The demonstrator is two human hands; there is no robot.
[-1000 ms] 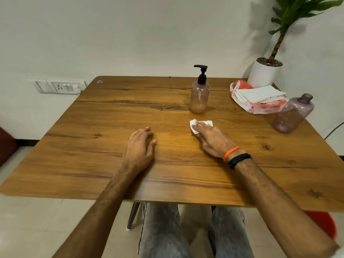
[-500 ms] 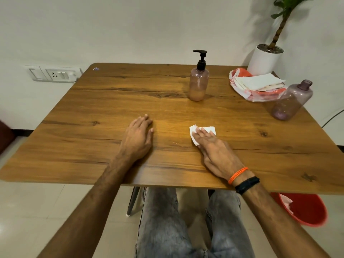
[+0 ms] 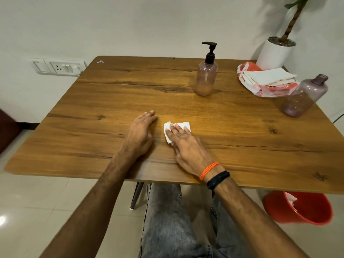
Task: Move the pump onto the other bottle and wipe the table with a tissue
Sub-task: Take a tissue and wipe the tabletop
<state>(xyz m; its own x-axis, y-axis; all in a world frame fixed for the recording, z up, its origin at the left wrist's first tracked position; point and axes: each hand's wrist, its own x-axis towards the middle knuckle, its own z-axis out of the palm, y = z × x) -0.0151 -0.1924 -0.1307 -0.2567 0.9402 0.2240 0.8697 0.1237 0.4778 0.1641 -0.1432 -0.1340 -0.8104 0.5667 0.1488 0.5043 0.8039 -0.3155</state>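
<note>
the right hand (image 3: pixel 188 146) lies flat on a folded white tissue (image 3: pixel 176 129) near the front middle of the wooden surface (image 3: pixel 111 101), its fingers straight and spread over the paper, pressing it down rather than gripping it. the tissue shows past the fingertips and along the hand's left side. an orange thread band (image 3: pixel 208 170) and a black band (image 3: pixel 217 179) sit on that wrist.

the left hand (image 3: pixel 139 135) rests palm down on the bare wood just beside the tissue, fingers straight and together, holding nothing.

farther back, a little right of centre, stands a clear pinkish bottle (image 3: pixel 206 77) upright with a black pump (image 3: pixel 210 51) fitted on its neck; a pale layer shows in its lower part. the other bottle (image 3: pixel 305 97), purplish and with an open neck, stands near the right edge of the surface, well apart from the first. just behind it lies a stack of white tissues (image 3: pixel 268 77) on a red and white plastic wrapper (image 3: pixel 247 67).

a white plant pot (image 3: pixel 273 53) stands at the far right corner. a red bucket (image 3: pixel 301 209) sits on the floor under the right side, and a wall socket (image 3: pixel 59 67) is on the wall to the left. grey jeans (image 3: pixel 167 220) show below the surface's front edge.
</note>
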